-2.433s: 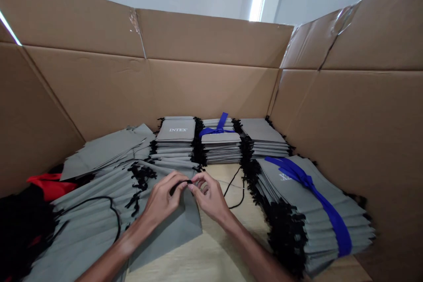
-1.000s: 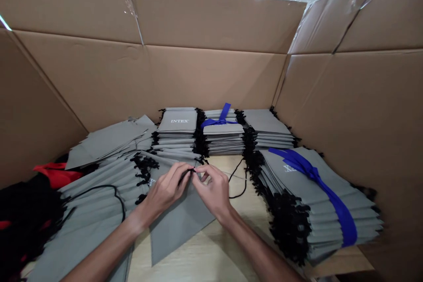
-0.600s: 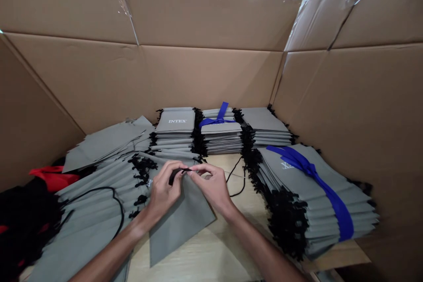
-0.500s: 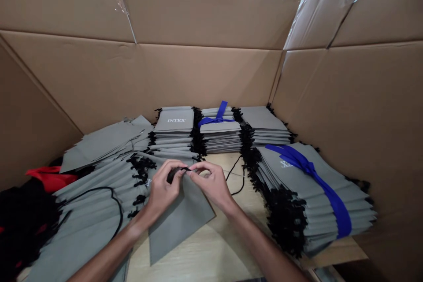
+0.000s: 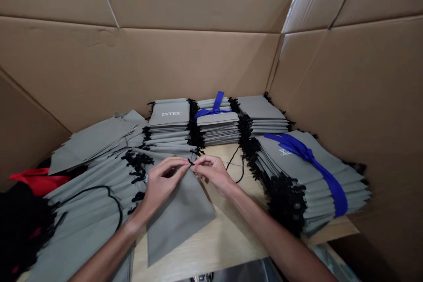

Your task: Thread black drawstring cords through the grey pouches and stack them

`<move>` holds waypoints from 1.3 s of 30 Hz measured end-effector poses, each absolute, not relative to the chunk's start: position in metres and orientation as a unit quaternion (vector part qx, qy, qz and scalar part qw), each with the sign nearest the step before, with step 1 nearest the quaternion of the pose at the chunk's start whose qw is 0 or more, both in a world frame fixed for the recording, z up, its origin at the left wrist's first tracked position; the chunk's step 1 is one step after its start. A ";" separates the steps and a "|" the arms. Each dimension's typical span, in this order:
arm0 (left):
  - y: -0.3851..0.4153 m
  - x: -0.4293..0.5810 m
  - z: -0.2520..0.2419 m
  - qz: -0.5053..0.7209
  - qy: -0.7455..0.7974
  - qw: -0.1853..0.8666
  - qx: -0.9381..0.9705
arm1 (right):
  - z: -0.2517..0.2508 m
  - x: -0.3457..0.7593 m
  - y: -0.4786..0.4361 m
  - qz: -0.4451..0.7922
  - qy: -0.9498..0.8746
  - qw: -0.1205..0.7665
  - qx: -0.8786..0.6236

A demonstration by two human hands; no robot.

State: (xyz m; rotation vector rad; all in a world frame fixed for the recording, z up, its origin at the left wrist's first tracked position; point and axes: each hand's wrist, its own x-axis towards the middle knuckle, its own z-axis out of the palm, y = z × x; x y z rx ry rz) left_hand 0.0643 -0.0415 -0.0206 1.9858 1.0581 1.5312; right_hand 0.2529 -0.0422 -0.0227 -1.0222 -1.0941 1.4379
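Note:
A grey fabric pouch [image 5: 180, 216] lies on the wooden table, its upper corner raised between my two hands. The fingertips of my left hand [image 5: 165, 183] pinch a black cord [image 5: 191, 163] at that corner. Opposite, my right hand [image 5: 213, 172] grips the same cord with thumb and fingers, close to the left fingertips. Whether the cord is knotted there is too small to tell. To the left, overlapping grey pouches [image 5: 86, 211] with black cord ends spread beside my left forearm.
Pouch stacks, one marked INTEX [image 5: 170, 114], line the back by a cardboard wall [image 5: 198, 61]. A blue ribbon [image 5: 317, 167] ties a big bundle at right. Loose black cord [image 5: 242, 169] lies on the table [image 5: 228, 238]. Black and red material [image 5: 42, 180] sits far left.
The camera view has tipped downward. Both hands stay at the pouch corner; the left fingers have straightened somewhat and the right fingers have curled in around the cord.

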 end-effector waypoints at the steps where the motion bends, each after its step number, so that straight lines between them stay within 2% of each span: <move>1: -0.042 0.064 -0.020 0.549 0.369 0.188 0.726 | -0.024 0.251 -0.043 0.586 -0.454 0.518 -0.428; 5: -0.041 0.060 -0.019 0.548 0.333 0.170 0.749 | -0.027 0.247 -0.050 0.483 -0.497 0.561 -0.452; 13: -0.043 0.062 -0.021 0.545 0.347 0.204 0.736 | -0.024 0.244 -0.065 0.225 -0.654 0.577 -0.434; 19: -0.051 0.071 -0.024 0.556 0.335 0.048 0.759 | -0.029 0.238 -0.067 0.097 -0.702 0.622 -0.334; 23: -0.054 0.075 -0.029 0.570 0.318 -0.040 0.756 | -0.024 0.228 -0.077 0.094 -0.671 0.662 -0.319; 26: -0.056 0.077 -0.029 0.580 0.320 -0.047 0.747 | -0.022 0.220 -0.083 0.113 -0.634 0.694 -0.322; 32: -0.061 0.086 -0.029 0.610 0.347 0.015 0.712 | -0.021 0.209 -0.087 0.151 -0.568 0.734 -0.340; 39: -0.057 0.094 -0.040 0.632 0.372 0.124 0.668 | -0.025 0.209 -0.083 0.227 -0.532 0.727 -0.369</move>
